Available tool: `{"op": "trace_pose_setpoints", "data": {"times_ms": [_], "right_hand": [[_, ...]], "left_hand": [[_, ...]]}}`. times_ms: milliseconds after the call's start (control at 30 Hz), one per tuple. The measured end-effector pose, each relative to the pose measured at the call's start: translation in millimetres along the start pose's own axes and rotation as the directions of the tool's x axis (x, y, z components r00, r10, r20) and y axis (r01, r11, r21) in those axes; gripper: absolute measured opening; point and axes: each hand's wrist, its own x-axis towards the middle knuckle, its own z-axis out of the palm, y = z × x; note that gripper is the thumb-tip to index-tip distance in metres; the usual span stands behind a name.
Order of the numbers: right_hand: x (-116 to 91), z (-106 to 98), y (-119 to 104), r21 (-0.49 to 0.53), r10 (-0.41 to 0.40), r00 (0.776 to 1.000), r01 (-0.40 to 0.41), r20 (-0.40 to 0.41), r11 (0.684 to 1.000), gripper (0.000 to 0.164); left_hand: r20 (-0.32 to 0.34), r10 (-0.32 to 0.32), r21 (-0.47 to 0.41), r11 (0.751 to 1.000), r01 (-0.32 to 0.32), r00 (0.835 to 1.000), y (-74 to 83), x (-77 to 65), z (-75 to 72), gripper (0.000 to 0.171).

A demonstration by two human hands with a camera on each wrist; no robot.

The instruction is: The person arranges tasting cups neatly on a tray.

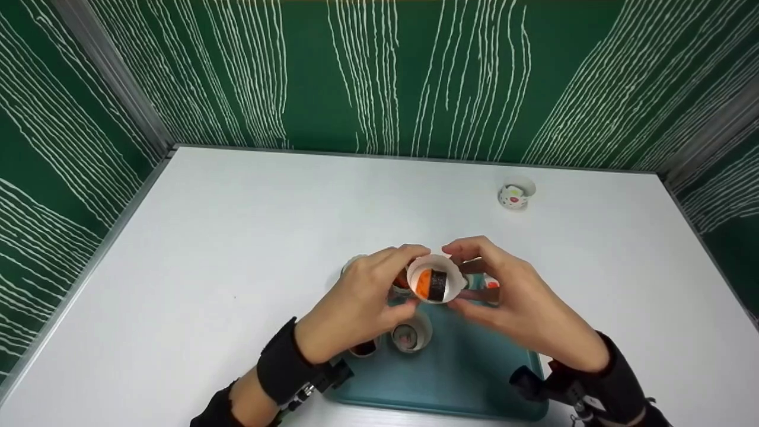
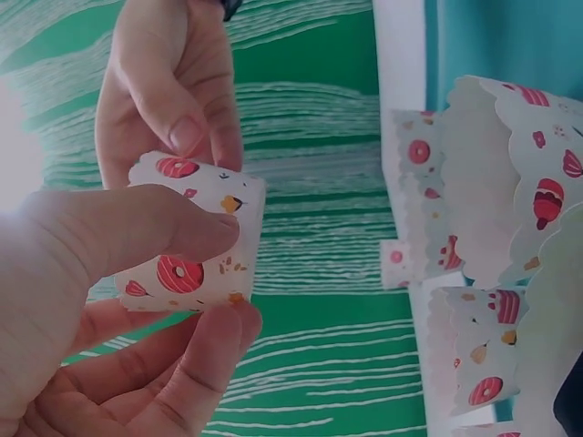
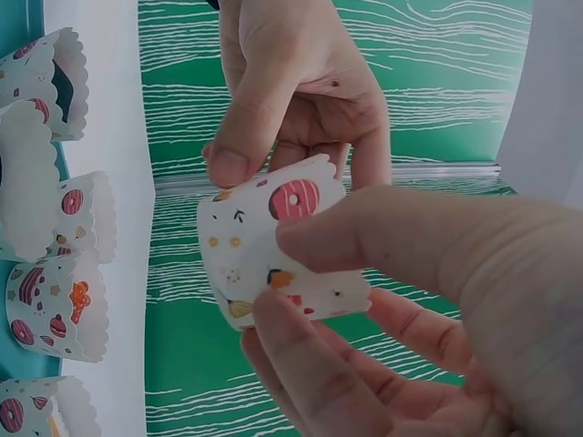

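Both hands hold one white paper baking cup (image 1: 455,290), printed with doughnuts and small sweets, above the tray. Inside it lies an orange sushi piece (image 1: 424,283) with a black band, visible through the mouth that faces the head camera. My left hand (image 1: 362,290) pinches the cup's left side between thumb and fingers. On the opposite side, my right hand (image 1: 513,290) grips the wall with its thumb and fingertips. In the left wrist view the left thumb presses across the printed wall of the cup (image 2: 182,273).
A teal tray (image 1: 462,379) lies below the hands on the white table (image 1: 267,219). On it stand several similar cups, one holding a round grey roll (image 1: 405,337); the hands partly hide others. Another filled cup (image 1: 516,194) stands at the back right, near the green wall (image 1: 308,83).
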Motion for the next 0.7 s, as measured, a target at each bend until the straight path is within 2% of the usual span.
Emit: {"op": "trace_pose_setpoints", "data": {"times_ms": [233, 400, 533, 700], "right_hand": [[0.6, 0.7, 0.9, 0.052, 0.013, 1.0, -0.013, -0.008, 0.999, 0.047], [0.4, 2.4, 0.5, 0.066, 0.013, 1.0, -0.012, -0.022, 0.998, 0.042], [-0.1, 3.4, -0.5, 0.077, 0.02, 0.999, -0.018, -0.025, 0.997, 0.039], [-0.5, 3.6, -1.6, 0.094, 0.018, 1.0, -0.017, -0.017, 0.995, 0.032]], "left_hand": [[-0.002, 0.0, 0.031, 1.0, 0.0, 1.0, -0.5, -1.0, 1.6, 0.061], [0.012, -0.012, 0.023, 1.0, 0.012, 1.0, -0.8, -2.0, 1.9, 0.066], [0.008, -0.007, 0.005, 1.0, 0.007, 1.0, -1.5, -1.3, 2.7, 0.068], [0.002, -0.001, -0.064, 0.998, 0.001, 1.0, -2.0, 0.2, 2.9, 0.063]]}}
